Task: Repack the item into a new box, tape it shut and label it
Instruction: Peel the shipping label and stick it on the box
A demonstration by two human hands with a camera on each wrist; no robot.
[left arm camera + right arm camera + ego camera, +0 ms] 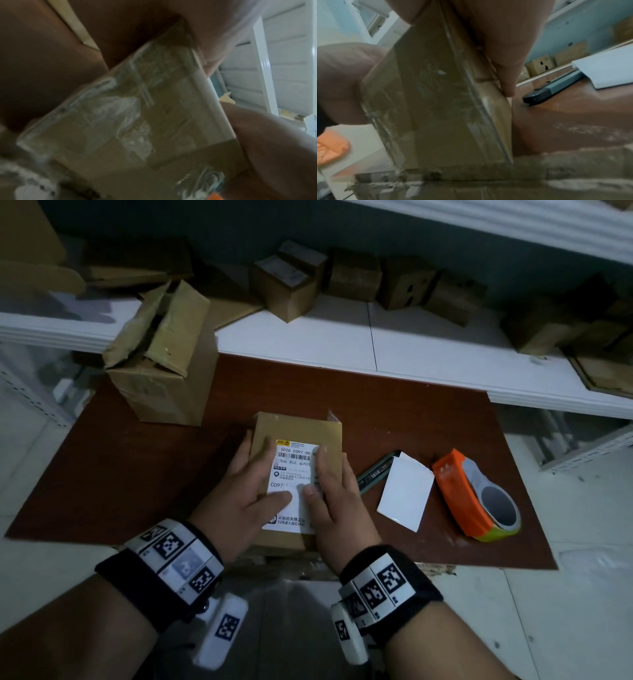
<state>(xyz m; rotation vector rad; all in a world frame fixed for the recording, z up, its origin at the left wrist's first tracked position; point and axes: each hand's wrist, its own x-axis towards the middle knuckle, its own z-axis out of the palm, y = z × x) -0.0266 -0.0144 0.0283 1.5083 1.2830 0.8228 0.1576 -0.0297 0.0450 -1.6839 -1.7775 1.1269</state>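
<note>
A small taped cardboard box [331,433] lies on the brown table [137,474] with a white printed shipping label [291,470] on its top face. My left hand [251,474] lies flat on the label's left side, its fingers along the box's left edge and its thumb on the paper. The right hand [325,484] presses the label's right side with straight fingers. The wrist views show the box's tape-covered side [137,115] [436,108] up close between finger and thumb.
To the right lie a grey box cutter [375,470] [553,89], a white label backing sheet [406,491] and an orange tape dispenser [469,498]. An opened, torn cardboard box [164,364] stands at the table's back left. Several small boxes sit on the white shelf [428,350] behind.
</note>
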